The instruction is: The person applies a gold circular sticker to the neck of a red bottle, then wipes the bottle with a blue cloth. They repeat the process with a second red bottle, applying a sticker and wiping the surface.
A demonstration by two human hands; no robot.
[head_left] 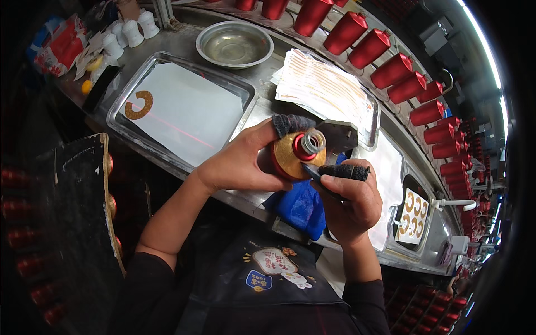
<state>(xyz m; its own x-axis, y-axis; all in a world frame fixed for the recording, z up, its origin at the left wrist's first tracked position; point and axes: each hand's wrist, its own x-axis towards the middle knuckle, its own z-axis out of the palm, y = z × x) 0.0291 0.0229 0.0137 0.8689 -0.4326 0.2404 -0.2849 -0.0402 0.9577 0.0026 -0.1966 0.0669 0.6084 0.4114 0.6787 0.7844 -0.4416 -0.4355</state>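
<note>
My left hand (240, 159) is wrapped round a red bottle (291, 156) with a gold shoulder and a bare, threaded glass neck. The bottle is tilted, its mouth turned toward the upper right. In my right hand (353, 204) is a small dark tool (312, 172) with a thin pointed tip, its exact kind hidden by the fingers. That tip lies against the gold shoulder, just below the red collar. Black fabric finger covers sit on a finger of each hand. A blue cloth (302, 209) hangs at the counter's edge below the bottle.
Left of my hands, a metal tray (116, 114) holds white paper and a gold C-shaped decal (139, 105). Behind stand a metal basin (234, 44) and a stack of printed sheets (324, 84). Red bottles (370, 48) line the back shelf. At right, a decal sheet (412, 216) lies near a tap (455, 205).
</note>
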